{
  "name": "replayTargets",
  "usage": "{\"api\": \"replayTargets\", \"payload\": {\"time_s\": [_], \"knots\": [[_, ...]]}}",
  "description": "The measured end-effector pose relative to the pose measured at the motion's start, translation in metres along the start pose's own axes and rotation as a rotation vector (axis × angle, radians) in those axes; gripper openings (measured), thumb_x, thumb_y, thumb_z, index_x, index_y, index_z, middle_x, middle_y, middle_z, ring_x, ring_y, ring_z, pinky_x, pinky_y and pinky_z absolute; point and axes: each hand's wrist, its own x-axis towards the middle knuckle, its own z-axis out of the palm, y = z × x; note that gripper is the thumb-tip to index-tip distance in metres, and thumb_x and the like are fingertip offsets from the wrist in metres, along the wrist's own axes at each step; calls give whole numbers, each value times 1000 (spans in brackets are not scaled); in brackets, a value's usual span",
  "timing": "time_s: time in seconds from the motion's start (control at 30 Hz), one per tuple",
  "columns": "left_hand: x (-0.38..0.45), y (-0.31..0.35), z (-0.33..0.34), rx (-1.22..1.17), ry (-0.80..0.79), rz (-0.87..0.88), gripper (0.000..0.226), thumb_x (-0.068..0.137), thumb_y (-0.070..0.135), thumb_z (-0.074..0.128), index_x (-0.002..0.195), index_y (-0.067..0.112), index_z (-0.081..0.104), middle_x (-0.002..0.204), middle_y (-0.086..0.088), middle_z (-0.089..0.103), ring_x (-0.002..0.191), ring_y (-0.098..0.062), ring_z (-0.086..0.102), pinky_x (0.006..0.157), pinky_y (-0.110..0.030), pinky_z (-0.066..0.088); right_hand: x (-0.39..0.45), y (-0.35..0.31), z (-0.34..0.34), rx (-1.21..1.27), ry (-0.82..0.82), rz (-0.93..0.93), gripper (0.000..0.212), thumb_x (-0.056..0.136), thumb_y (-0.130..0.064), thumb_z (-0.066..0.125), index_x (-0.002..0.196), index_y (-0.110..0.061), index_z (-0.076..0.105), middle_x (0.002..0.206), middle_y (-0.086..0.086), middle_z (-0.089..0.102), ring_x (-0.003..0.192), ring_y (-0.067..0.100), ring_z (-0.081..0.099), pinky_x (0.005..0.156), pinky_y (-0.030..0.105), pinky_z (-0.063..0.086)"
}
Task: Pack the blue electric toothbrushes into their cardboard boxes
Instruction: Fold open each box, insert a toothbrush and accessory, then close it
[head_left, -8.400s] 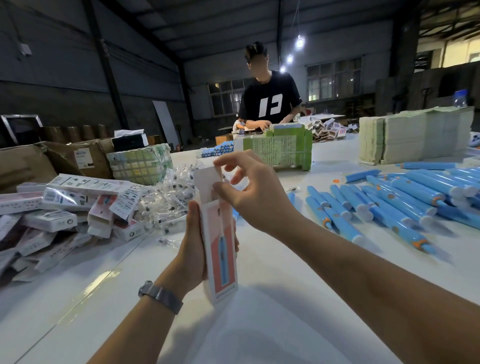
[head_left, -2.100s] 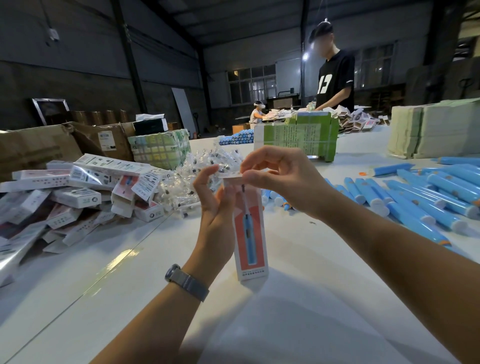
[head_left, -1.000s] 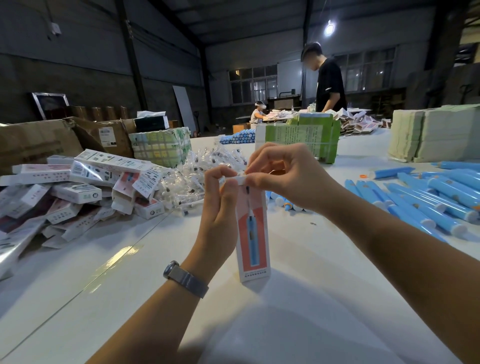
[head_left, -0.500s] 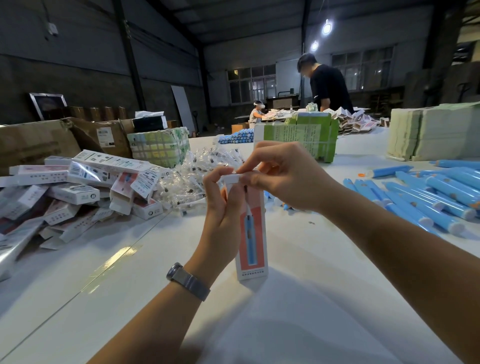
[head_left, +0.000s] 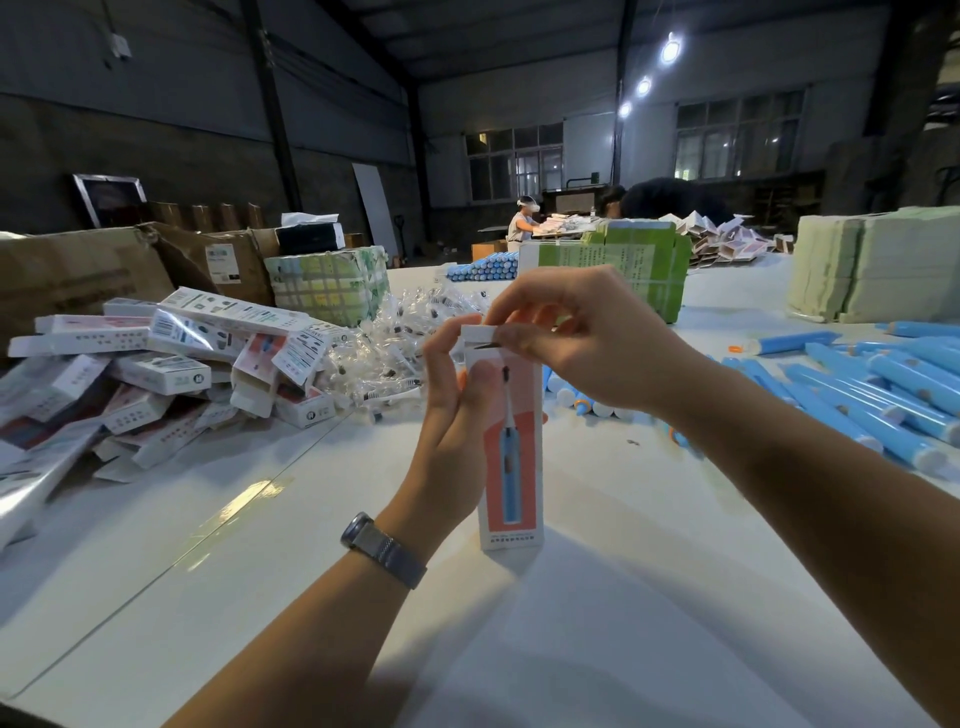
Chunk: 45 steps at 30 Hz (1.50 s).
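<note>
The toothbrush box (head_left: 511, 441) stands upright on the white table (head_left: 649, 597); its contents cannot be seen. The left hand (head_left: 457, 410) wraps the box's left side, thumb on the front panel, covering part of the print. The right hand (head_left: 582, 343) pinches the top flap (head_left: 480, 332), which sits almost closed with a dark slit under it. The box front shows a blue toothbrush picture on a coral field; the line of small text at its foot is too small to read. Loose blue toothbrushes (head_left: 883, 400) lie at right, cut off by the frame edge. Packed boxes (head_left: 171, 364) are piled at left; their barcodes and labels are illegible. Clear brush-head sachets (head_left: 395, 353) lie behind the hands, partly hidden. A wristwatch (head_left: 382, 548) is on the left wrist.
</note>
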Motion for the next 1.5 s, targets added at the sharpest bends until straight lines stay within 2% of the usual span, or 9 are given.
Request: {"api": "replayTargets", "payload": {"time_s": [0.13,0.23,0.4,0.5,0.77,0.97,1.17,1.33,1.5], "knots": [[0,3,1,-39,8,-33,26,102,26,32,127,33,32,96,16,66,86,-23,64,76,-56,57,2,0,-2,54,-21,17,15,88,-14,71,86,-29,72,80,0,69,75,24,65,74,47,54],[-1,6,2,-36,5,-41,31,103,26,32,120,51,37,93,16,64,84,-26,62,76,-64,55,3,-2,-7,109,-63,39,25,87,-11,70,82,-36,70,80,5,69,75,34,63,72,54,54],[0,8,2,-26,-7,-54,34,102,28,33,112,60,41,93,6,61,87,-44,61,74,-66,54,4,-5,-18,155,-127,73,30,89,-8,68,82,-38,71,82,3,71,75,30,67,64,43,59],[0,7,2,-49,-2,-66,38,102,26,34,114,61,43,94,12,62,91,-50,56,78,-70,51,4,-4,-19,134,-136,74,28,90,-11,67,84,-38,71,84,8,71,75,34,68,63,47,58],[2,4,0,-29,-60,-28,36,105,25,28,122,56,35,110,20,64,96,-20,70,75,-40,61,5,-6,-29,49,-165,42,22,89,-12,70,89,-33,74,76,-19,70,61,22,68,47,33,58],[0,5,-1,-11,-42,-22,40,104,26,29,120,61,38,111,10,63,95,-30,67,78,-52,61,7,-9,-28,-50,-163,33,11,86,-16,73,89,-26,78,72,-20,69,60,13,68,54,12,51],[-2,6,3,-24,-2,4,30,104,27,29,115,52,40,108,3,63,96,-40,63,74,-59,59,5,-6,-31,112,-233,124,20,90,-11,66,92,-28,76,80,-16,66,73,16,70,52,28,57],[-2,0,1,34,4,24,18,107,20,24,121,28,32,97,26,60,84,-12,66,67,-40,63,2,-3,-27,109,-226,80,18,90,-12,67,93,-29,72,91,-9,70,76,18,72,55,36,61],[-1,1,1,41,21,12,15,106,22,25,119,28,32,97,19,60,83,-21,69,66,-33,61,1,7,-22,142,-186,51,12,87,-16,71,93,-27,72,91,-8,71,72,19,73,56,34,60]]}}
